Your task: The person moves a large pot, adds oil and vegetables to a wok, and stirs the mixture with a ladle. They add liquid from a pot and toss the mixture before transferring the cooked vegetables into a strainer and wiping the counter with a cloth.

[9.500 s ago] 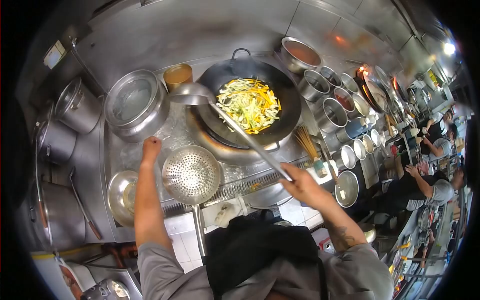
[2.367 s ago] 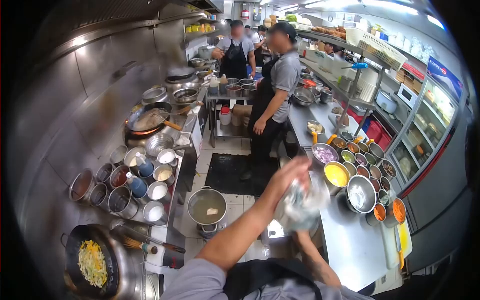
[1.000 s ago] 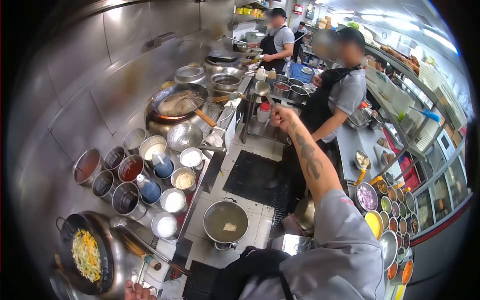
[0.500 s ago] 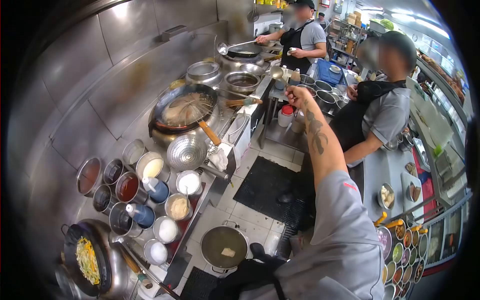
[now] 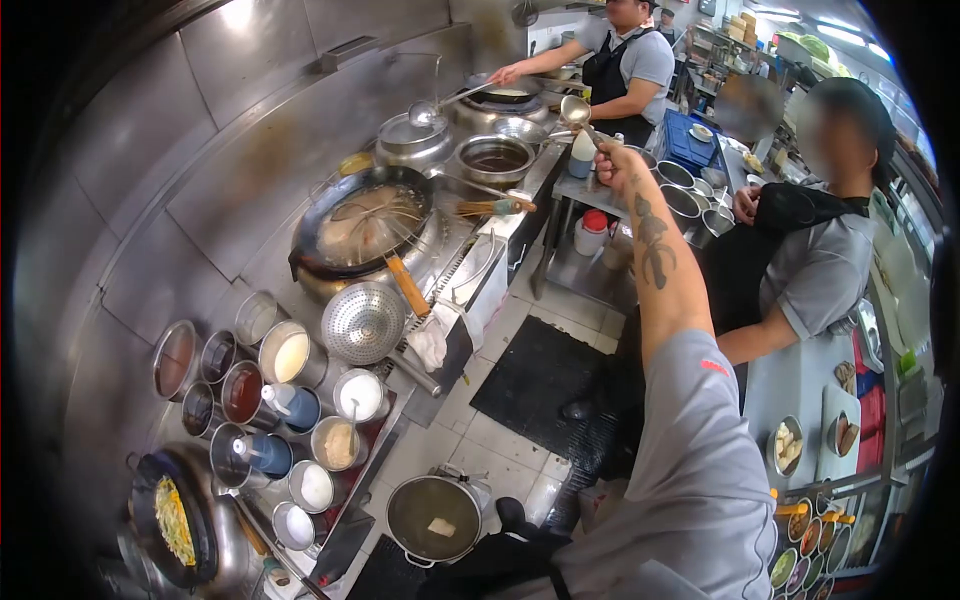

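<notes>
My right hand [image 5: 620,166] is closed on the handle of a metal ladle [image 5: 575,110], with the arm stretched far forward. The ladle's bowl points up and away, near a capped squeeze bottle [image 5: 582,156] on the steel side table. My left hand is out of view. Below and left of the arm, a large wok [image 5: 365,225] holds pale bubbling liquid, with a wire strainer lying across it. Nearer me, a second wok [image 5: 178,520] contains shredded vegetables.
Seasoning containers [image 5: 290,355] and a perforated skimmer [image 5: 364,323] crowd the left counter. A pot [image 5: 434,520] of liquid stands low by my feet. One co-worker [image 5: 800,250] stands close right; another [image 5: 630,70] works a ladle at the back.
My right hand and its ladle have shifted slightly right and up in view. The far co-worker's ladle has swung left and down, over a lidded pot. The view itself has moved a little.
</notes>
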A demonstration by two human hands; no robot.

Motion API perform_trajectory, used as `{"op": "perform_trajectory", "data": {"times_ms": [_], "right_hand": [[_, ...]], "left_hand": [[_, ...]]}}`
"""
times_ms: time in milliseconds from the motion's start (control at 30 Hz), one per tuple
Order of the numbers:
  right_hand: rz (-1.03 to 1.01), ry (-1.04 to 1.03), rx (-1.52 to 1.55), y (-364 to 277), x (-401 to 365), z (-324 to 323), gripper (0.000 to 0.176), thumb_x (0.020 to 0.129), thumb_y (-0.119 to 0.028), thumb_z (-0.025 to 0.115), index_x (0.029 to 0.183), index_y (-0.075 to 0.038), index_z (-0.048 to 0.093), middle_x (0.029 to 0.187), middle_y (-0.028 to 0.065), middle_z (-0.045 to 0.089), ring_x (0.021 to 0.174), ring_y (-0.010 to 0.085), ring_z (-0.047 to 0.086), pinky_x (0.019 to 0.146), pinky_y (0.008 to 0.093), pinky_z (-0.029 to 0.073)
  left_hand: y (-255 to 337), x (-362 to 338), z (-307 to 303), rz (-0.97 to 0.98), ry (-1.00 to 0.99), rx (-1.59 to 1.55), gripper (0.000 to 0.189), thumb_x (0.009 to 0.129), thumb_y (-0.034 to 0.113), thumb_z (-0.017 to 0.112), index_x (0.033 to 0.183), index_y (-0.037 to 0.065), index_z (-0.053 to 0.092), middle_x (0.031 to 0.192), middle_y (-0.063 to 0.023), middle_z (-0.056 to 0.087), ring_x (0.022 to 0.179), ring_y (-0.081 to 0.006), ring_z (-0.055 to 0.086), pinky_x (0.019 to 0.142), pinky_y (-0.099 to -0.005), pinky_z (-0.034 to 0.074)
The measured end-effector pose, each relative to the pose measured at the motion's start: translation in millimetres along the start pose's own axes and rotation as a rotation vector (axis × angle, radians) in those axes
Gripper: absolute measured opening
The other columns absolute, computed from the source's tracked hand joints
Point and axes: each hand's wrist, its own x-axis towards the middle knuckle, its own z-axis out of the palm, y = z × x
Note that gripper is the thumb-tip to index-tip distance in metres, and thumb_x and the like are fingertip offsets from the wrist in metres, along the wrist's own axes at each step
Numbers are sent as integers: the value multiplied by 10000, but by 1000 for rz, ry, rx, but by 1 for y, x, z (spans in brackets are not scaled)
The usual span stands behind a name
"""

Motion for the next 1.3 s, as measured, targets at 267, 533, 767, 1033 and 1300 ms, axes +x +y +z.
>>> {"op": "perform_trajectory", "data": {"times_ms": [267,533,767,1033,1300], "right_hand": [[-71,-111,-43,-6,39,3,99,874,-78,493,809,-125,435,609,-16,434,424,63,316,371,229,232],[-109,-44,-61,-12,50,2,62,921,-137,489,862,-129,472,643,-13,489,452,61,364,386,214,267],[-101,-66,-2,-18,72,-18,72,951,-184,495,894,-140,504,620,-12,501,453,59,382,384,212,277],[-113,-54,24,-33,88,-17,85,957,-187,506,914,-119,535,611,-20,513,443,62,378,381,213,279],[-142,88,77,-62,123,-46,164,955,-224,532,881,-78,526,606,-25,489,419,51,359,373,187,263]], "left_hand": [[-2,-11,17,59,69,22,333,933,328,486,1114,48,496,763,5,450,673,-123,461,612,-274,424],[-1,-11,29,96,106,38,337,941,318,474,1132,41,498,760,8,448,671,-120,463,606,-269,425],[-1,-8,35,119,144,60,341,948,310,464,1147,36,499,758,10,447,669,-117,464,601,-264,426],[3,-7,41,152,184,80,347,956,301,452,1165,29,501,755,13,445,666,-113,465,595,-259,427],[7,-11,34,184,235,98,353,964,292,441,1183,23,502,753,15,443,664,-110,467,590,-254,429]]}}
